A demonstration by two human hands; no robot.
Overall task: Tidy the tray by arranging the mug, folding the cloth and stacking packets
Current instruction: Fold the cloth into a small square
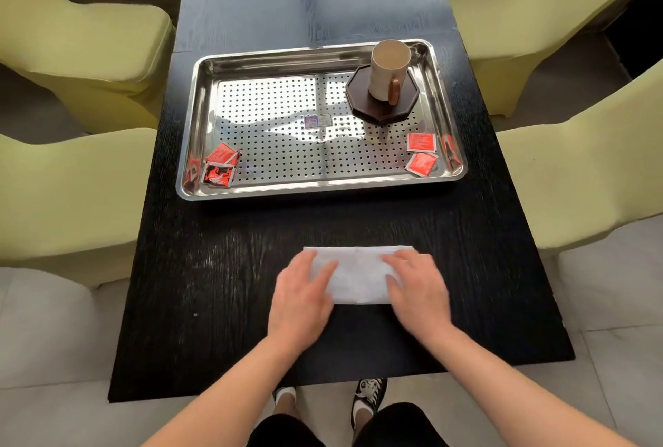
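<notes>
**Spotter:** Where is the cloth?

**Operator:** I see the white cloth [358, 278] folded into a strip on the black table [215, 285], at 6 o'clock from the steel tray [323, 191]. My left hand [305, 299] presses its 9 o'clock end and my right hand [416, 296] its 3 o'clock end. The fingers lie straight, flat and slightly apart, pinching nothing.

**Spotter:** What could go wrong?

**Operator:** If I lift both palms together, I expect the fold to spring open. Sliding them could skew the edges.

The mug [389, 69] stands on its dark coaster [380, 111] at the tray's 1 o'clock corner. A careless reach for the red packets at 5 o'clock [421, 152] might clip its handle. The red packets at 7 o'clock [219, 165] lean on the rim and may slip.
</notes>
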